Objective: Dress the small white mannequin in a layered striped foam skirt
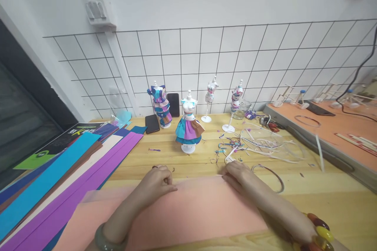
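A wide peach-pink sheet of paper [188, 211] lies flat on the wooden table in front of me, with a thin translucent layer [103, 195] showing along its far left edge. My left hand [159, 180] rests on the sheet's far edge, its fingers curled and its thumb on the paper. At the far right corner my right hand [238, 174] has its fingers together on the edge; its fingertips are partly hidden. Beyond both hands stands a small white dress form [189, 117] wearing a skirt of blue, purple and brown pieces.
Long coloured paper strips [88, 188] lie at the left. Behind stand a dressed form [160, 104], two white forms [210, 92] and two dark phones [173, 104]. Scraps [235, 145] and loose rings [269, 178] lie to the right, beside an orange-topped table [330, 129].
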Demonstrator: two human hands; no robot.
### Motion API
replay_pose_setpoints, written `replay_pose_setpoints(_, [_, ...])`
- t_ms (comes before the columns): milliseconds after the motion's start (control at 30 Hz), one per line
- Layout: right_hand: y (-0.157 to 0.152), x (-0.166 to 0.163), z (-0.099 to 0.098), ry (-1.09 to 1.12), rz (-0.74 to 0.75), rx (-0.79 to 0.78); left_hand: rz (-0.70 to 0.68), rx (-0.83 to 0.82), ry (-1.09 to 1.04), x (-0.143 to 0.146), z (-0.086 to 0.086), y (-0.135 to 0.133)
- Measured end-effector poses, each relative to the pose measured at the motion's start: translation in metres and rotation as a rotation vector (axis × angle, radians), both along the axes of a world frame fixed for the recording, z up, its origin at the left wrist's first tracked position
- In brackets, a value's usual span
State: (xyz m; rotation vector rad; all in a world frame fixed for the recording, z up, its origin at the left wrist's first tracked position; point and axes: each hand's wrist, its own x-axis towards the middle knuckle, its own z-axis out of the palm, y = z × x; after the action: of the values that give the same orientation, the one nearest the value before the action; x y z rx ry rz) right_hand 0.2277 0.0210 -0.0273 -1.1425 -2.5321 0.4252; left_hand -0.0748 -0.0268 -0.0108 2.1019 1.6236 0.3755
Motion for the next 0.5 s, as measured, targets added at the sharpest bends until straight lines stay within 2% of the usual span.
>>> replay_pose_setpoints(100, [-0.001, 0.000, 0.003, 0.047, -0.036, -0.053, 0.027, 0.019, -0.070, 0.000, 0.000, -0.002])
replay_pose_setpoints(233, [-0.002, 0.002, 0.007, 0.092, -0.076, -0.157, 0.081, -0.046, -0.051, -0.001, 0.002, -0.005])
replay_pose_setpoints(400, [-0.008, 0.004, 0.019, 0.207, -0.085, -0.337, 0.053, -0.119, -0.023, -0.006, -0.003, -0.004])
replay_pose_setpoints(500, [-0.010, 0.005, 0.020, 0.237, -0.076, -0.402, 0.020, -0.116, 0.023, -0.007, -0.005, -0.001])
